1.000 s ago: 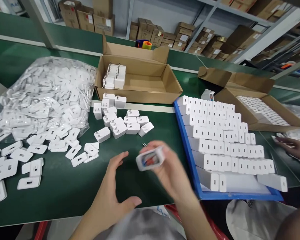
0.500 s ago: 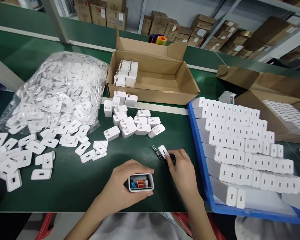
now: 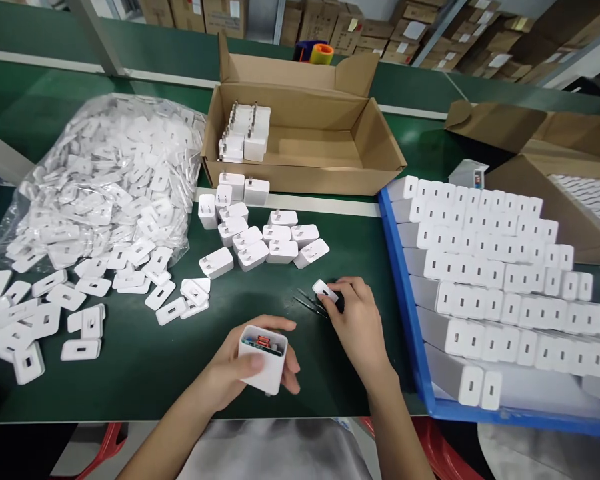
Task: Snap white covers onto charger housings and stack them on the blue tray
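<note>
My left hand (image 3: 226, 368) grips a white charger housing (image 3: 266, 369), thumb across its front. Its open end faces up and shows red and green parts inside. To the right, near the table surface, my right hand (image 3: 356, 327) pinches a small white end cover (image 3: 325, 291) with a slot. Metal tweezers (image 3: 307, 303) stick out leftward from under the same hand, their tips apart. How the fingers hold them is hidden. Beyond my hands stand several closed white chargers (image 3: 253, 255) with prongs. Loose white covers (image 3: 80, 320) lie in a spread on the left.
A clear plastic bag (image 3: 115, 180) full of covers sits at the left. Behind the chargers is an open cardboard box (image 3: 325, 180) with several chargers inside. A blue tray (image 3: 405, 293) on the right carries rows of slotted white housings (image 3: 480, 273). Another open carton (image 3: 520, 193) stands at far right.
My left hand has tilted the housing, so its front side now shows, and moved it slightly up and left. My right hand has shifted slightly up and left with the cover. The camera view has shifted too.
</note>
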`<action>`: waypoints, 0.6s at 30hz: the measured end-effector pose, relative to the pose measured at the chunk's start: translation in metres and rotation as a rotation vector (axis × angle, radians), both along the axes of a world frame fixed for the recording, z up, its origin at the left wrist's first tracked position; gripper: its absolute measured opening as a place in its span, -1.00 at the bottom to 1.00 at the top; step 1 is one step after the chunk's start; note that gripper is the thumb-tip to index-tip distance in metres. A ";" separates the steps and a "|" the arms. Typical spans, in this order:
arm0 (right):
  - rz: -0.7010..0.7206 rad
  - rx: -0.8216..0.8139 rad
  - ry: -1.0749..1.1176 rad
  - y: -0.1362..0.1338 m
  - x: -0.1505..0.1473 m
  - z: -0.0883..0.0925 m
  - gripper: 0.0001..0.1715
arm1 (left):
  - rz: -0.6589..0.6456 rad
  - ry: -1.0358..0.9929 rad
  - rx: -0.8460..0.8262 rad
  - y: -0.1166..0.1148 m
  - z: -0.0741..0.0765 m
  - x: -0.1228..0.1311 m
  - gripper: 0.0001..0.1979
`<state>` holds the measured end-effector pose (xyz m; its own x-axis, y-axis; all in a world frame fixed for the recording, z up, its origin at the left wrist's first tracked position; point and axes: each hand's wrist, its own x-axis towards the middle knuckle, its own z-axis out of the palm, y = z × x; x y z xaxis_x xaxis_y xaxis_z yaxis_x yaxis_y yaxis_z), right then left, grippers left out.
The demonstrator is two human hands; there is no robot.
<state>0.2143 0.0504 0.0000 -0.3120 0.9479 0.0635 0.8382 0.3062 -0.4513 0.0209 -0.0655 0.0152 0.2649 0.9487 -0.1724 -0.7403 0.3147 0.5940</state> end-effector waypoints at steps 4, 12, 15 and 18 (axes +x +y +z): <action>0.006 -0.064 0.070 0.007 -0.008 0.002 -0.94 | 0.000 -0.210 -0.064 0.000 0.005 -0.004 -0.38; -0.049 -0.170 0.338 -0.005 -0.009 0.019 -0.84 | 0.049 -0.164 -0.009 0.000 0.005 -0.005 -0.38; -0.078 -0.252 0.543 -0.016 -0.006 0.040 -0.82 | 0.047 -0.105 0.073 0.002 -0.002 -0.004 -0.35; -0.075 -0.330 0.727 -0.027 -0.010 0.060 -0.85 | 0.022 -0.088 0.050 0.002 -0.003 0.000 -0.49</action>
<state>0.2044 0.0230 0.0603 -0.2347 0.9702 -0.0607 0.3123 0.0161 -0.9499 0.0207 -0.0633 0.0122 0.2556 0.9614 -0.1020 -0.7966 0.2692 0.5412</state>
